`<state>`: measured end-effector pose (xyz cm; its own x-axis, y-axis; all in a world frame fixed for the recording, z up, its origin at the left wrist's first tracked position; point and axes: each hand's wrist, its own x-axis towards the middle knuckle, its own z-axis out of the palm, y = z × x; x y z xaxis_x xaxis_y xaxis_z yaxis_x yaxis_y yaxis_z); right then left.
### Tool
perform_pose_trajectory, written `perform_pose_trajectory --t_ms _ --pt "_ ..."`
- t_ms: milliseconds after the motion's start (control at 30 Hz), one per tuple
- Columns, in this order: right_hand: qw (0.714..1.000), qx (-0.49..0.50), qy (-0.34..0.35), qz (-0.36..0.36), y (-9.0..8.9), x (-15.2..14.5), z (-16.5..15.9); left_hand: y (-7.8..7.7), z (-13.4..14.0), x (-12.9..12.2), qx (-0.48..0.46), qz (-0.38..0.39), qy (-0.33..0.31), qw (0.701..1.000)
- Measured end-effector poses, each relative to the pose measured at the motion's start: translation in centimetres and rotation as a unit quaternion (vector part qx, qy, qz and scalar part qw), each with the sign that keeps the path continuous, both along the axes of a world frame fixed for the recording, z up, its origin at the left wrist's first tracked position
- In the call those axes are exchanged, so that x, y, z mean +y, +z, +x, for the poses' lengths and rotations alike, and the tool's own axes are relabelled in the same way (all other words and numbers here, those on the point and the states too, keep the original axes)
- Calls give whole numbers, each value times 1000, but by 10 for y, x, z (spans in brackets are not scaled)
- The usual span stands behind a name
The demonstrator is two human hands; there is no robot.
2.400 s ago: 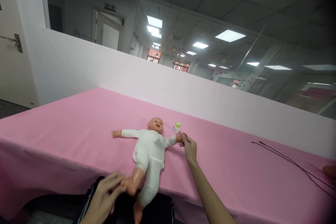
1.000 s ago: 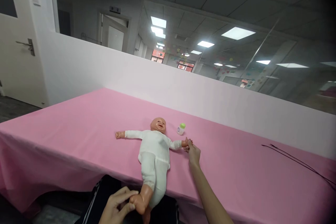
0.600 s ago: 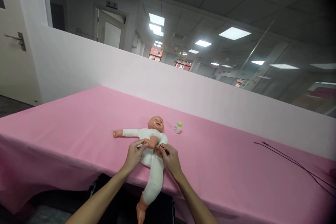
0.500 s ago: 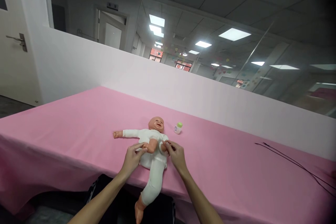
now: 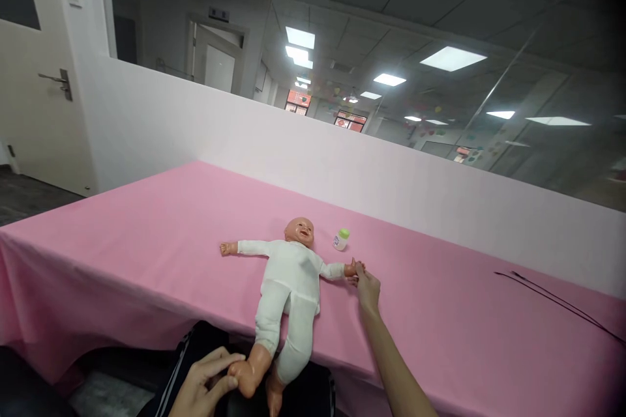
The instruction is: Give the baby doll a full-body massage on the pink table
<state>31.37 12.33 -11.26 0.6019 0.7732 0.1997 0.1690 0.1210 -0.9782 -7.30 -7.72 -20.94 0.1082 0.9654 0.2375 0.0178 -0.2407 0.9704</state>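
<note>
A: Nearest items first. What do we log?

B: Dark trousers [image 5: 171,368] w/ pale side stripes, below table edge. There we have the L hand [image 5: 203,378] pinching the toe end of one doll foot [image 5: 246,374] betw. thumb and fingers. The other foot [image 5: 275,394] hangs free beside it.

A: R hand [image 5: 368,288]?

B: Closed on the doll's outstretched hand [image 5: 350,268]; exact finger placement we can't tell, partly hidden.

A: Doll [image 5: 293,270] posn.?

B: On its back on the pink cloth [image 5: 430,326], white suit, legs over near edge, head twd. wall, arms spread.

A: Beyond?

B: Small bottle [image 5: 341,240], green cap up, nr. the doll's head, touching neither doll nor R hand. Thin black cables [image 5: 552,303] well apart, far R.

A: Background?

B: We note a low white wall [image 5: 303,156] behind the cloth, a glass pane [image 5: 542,166] above, door [image 5: 44,91] w/ lever handle at L. Lit ceiling panels [image 5: 452,58] show in the glass; reflected or not, we can't tell.
</note>
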Motion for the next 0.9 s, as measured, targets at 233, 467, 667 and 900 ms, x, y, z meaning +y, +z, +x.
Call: perform_pose_trajectory --t_ms 233,467,667,900 --pt "965 -165 190 70 54 -32 -74 79 42 59 -73 -2 20 997" --pt "919 -281 262 83 19 -55 -107 91 71 135 -105 45 62 992" --pt "987 4 162 2 26 -12 -47 75 48 77 -98 18 56 993" --pt "980 183 18 -81 2 17 10 -25 13 -8 22 205 34 978"
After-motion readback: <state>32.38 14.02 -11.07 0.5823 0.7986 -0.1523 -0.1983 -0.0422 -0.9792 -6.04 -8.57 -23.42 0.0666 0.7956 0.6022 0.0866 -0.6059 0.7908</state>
